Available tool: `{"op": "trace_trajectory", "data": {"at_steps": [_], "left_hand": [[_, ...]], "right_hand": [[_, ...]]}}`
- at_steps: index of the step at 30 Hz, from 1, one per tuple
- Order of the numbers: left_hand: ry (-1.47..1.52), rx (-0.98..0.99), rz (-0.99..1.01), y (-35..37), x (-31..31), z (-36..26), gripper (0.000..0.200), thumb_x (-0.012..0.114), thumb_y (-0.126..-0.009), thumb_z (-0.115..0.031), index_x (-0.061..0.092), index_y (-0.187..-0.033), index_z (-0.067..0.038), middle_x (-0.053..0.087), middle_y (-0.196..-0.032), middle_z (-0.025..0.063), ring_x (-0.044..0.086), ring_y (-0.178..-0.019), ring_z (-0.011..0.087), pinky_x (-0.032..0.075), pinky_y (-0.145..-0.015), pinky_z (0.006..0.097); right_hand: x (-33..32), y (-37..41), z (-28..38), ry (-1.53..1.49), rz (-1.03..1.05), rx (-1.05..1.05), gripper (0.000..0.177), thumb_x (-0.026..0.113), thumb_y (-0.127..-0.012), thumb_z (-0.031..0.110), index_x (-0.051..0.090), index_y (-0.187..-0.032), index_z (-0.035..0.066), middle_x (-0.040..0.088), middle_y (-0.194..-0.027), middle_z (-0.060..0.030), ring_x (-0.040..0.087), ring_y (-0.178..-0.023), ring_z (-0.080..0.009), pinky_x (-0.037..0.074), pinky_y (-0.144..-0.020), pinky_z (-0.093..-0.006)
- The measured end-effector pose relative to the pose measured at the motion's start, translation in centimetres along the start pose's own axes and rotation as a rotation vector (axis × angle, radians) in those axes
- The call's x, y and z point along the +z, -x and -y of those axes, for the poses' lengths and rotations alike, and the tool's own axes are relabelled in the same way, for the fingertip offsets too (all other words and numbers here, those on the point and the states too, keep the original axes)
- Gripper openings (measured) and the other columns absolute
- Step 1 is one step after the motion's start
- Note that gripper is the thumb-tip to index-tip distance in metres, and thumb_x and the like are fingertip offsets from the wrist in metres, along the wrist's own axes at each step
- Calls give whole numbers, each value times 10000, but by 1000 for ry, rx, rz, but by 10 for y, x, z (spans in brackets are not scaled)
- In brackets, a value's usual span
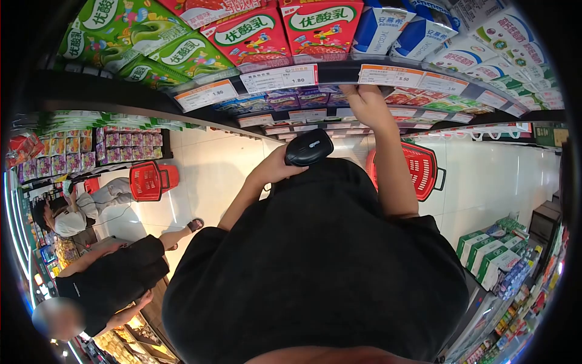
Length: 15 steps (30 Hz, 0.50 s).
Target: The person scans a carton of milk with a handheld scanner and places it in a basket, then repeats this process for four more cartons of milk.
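My left hand (276, 167) is wrapped round a black barcode scanner (310, 147), which I hold in front of my body. My right hand (370, 108) reaches up to the shelf edge (338, 74), between a price label reading 1.80 (280, 79) and another reading 5.50 (388, 77). Its fingertips are hidden at the underside of that edge, so whether they grip anything does not show. Above it stand red drink cartons (321, 27) and blue-and-white cartons (383, 27). Small purple packs (312, 97) sit on the shelf below, near the right hand.
Red shopping baskets stand on the floor, one on the right (407, 170) and one on the left (145, 181). To the left, one person (115, 276) stands in dark clothes and another (76, 218) is farther off. Stacked cartons (494, 252) are at the right.
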<state>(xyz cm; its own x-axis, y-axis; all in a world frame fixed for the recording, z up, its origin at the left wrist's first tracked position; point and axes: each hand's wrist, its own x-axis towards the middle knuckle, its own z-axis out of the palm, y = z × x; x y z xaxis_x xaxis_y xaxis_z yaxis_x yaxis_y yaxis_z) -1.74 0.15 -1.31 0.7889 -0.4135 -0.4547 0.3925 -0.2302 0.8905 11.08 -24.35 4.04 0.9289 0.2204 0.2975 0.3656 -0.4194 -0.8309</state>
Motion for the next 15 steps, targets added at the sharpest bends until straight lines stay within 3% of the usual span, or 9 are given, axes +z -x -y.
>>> {"op": "trace_trajectory", "data": {"at_steps": [2,6,9,12,14,15], "left_hand": [[36,34,-45,1,2,-2,652,763,-752,-108,467,-1323,-2,622,-809,22,540,-552,82,448,-499,244],[40,23,-67,3,0,2,642,765,-750,-103,474,-1314,-2,624,-815,21,542,-558,82,448,-503,242],[26,4,-62,4,-3,8,660,765,-755,-139,473,-1338,-35,637,-936,25,568,-648,81,476,-522,229],[60,27,-64,3,-3,7,683,765,-754,-136,463,-1359,-42,638,-933,23,568,-651,81,473,-531,227],[12,31,-61,3,-4,5,696,762,-757,-139,455,-1374,-44,638,-932,20,568,-658,81,475,-538,226],[11,28,-60,4,-5,5,696,762,-757,-139,455,-1374,-44,638,-932,20,568,-658,81,475,-538,226]], "right_hand": [[0,-9,12,-45,213,-15,426,555,-968,356,549,-1230,21,592,-1187,-222,556,-1088,-405,436,-941,-403],[32,-12,5,-76,115,-88,392,568,-963,342,575,-1216,43,624,-1147,-197,572,-1078,-378,437,-936,-401],[36,-14,2,-208,31,-123,402,581,-956,342,566,-1224,42,635,-1134,-197,582,-1073,-362,438,-932,-403],[10,-15,22,-100,141,-35,405,616,-933,319,568,-1223,41,622,-1165,-203,566,-1094,-381,439,-936,-408],[-12,-14,26,212,281,42,417,648,-902,290,568,-1227,41,604,-1201,-211,535,-1130,-411,437,-939,-428],[-18,-9,22,210,280,44,417,648,-902,290,568,-1227,41,604,-1201,-211,535,-1130,-411,437,-939,-428]]}}
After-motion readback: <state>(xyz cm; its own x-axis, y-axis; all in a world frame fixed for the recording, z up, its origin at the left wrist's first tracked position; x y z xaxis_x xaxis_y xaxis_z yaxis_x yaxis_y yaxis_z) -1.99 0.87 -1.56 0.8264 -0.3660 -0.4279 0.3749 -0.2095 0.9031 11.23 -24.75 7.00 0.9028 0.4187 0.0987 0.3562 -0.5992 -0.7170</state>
